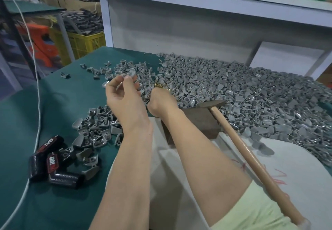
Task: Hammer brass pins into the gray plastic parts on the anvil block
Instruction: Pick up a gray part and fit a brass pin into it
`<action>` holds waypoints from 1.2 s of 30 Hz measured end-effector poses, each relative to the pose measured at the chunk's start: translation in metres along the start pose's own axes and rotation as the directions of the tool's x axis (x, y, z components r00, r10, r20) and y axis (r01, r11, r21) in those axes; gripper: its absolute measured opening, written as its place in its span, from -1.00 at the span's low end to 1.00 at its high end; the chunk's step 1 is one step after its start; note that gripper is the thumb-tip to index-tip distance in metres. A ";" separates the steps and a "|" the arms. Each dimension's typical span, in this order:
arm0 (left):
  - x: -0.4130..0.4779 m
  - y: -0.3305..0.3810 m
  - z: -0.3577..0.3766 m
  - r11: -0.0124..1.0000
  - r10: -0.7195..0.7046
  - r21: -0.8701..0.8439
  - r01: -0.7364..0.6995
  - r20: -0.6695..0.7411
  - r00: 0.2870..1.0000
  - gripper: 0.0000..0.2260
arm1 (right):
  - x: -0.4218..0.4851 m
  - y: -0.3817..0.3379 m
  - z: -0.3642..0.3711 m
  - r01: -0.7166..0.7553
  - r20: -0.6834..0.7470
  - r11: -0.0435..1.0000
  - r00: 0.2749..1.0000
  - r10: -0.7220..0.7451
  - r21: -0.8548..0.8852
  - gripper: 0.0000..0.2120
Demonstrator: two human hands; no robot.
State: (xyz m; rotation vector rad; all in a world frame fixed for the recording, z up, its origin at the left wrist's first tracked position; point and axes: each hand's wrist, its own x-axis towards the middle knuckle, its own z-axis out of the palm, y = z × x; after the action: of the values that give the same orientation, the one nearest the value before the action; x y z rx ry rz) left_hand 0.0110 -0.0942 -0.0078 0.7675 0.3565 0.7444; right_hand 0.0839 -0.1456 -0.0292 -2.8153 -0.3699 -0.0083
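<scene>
- Hands sit side by side at centre frame, above the green mat [53, 104].
- My read of the left hand [124, 95]: thumb and fingertips pinch one gray plastic part [131, 73], lifted clear of the mat.
- The right hand [159, 102] curls downward right at the brass pins [160, 85], its fingers hidden behind its own back; I cannot tell whether it grips one.
- The anvil block [197, 122] lies just right of the right wrist, a little right of centre, partly behind the forearm.
- The hammer [213, 102] rests with its head on the block, lying free, its wooden handle running to the lower right corner.
- I see the big pile of gray parts [251, 89] filling the right side and a smaller heap [97, 124] left of centre.
- Black cases [52, 161] marked TAPER lie at lower left, beside a white cord [39, 104].
</scene>
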 end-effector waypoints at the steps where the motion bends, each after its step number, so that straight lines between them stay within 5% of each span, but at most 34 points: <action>1: 0.000 -0.001 0.000 1.000 -0.005 0.021 0.004 0.019 1.000 -0.88 | 0.000 0.002 -0.004 -0.011 -0.039 0.995 0.999 0.015 0.095 -0.75; 5: -0.004 -0.009 0.001 0.959 -0.080 0.283 0.006 0.250 0.965 -0.87 | -0.014 0.027 -0.029 -0.004 -0.224 0.864 0.965 0.134 0.503 -0.85; 10: -0.020 -0.024 0.004 0.750 -0.259 0.625 -0.216 0.579 0.773 -0.90 | -0.056 0.083 -0.055 0.015 -0.272 0.712 0.930 0.248 0.702 -0.82; 14: -0.039 -0.038 0.008 0.459 -0.360 0.747 -0.480 0.651 0.669 -0.88 | -0.093 0.112 -0.051 -0.007 -0.220 0.588 0.924 0.313 0.809 -0.80; 16: -0.046 -0.041 0.008 0.225 -0.359 0.764 -0.604 0.641 0.678 -0.88 | -0.102 0.114 -0.045 -0.022 -0.224 0.628 0.924 0.309 0.778 -0.80; 18: -0.046 -0.042 0.007 0.107 -0.326 0.754 -0.648 0.642 0.694 -0.93 | -0.105 0.111 -0.041 -0.005 -0.277 0.711 0.919 0.281 0.703 -0.78; 20: -0.042 -0.041 0.007 0.126 -0.308 0.749 -0.651 0.653 0.692 -0.90 | -0.106 0.105 -0.038 0.039 -0.333 0.756 0.911 0.242 0.654 -0.79; 24: -0.039 -0.037 0.008 0.426 -0.246 0.666 -0.613 0.737 0.629 -0.90 | -0.107 0.099 -0.038 0.117 -0.394 0.752 0.897 0.200 0.649 -0.81; 26: -0.041 -0.036 0.009 0.496 -0.224 0.617 -0.611 0.770 0.597 -0.91 | -0.108 0.097 -0.039 0.147 -0.412 0.724 0.889 0.202 0.674 -0.82; 33: -0.041 -0.036 0.011 0.469 -0.186 0.603 -0.646 0.782 0.595 -0.90 | -0.109 0.098 -0.038 0.095 -0.305 0.591 0.915 0.266 0.801 -0.89; 36: -0.039 -0.035 0.009 0.400 -0.227 0.654 -0.642 0.750 0.622 -0.93 | -0.109 0.102 -0.037 0.078 -0.376 0.728 0.891 0.255 0.681 -0.81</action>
State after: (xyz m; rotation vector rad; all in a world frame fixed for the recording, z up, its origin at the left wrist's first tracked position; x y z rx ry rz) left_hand 0.0054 -0.1442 -0.0264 2.1864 -0.2218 0.3437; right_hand 0.0052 -0.2777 -0.0286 -1.9964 -0.0827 -0.4118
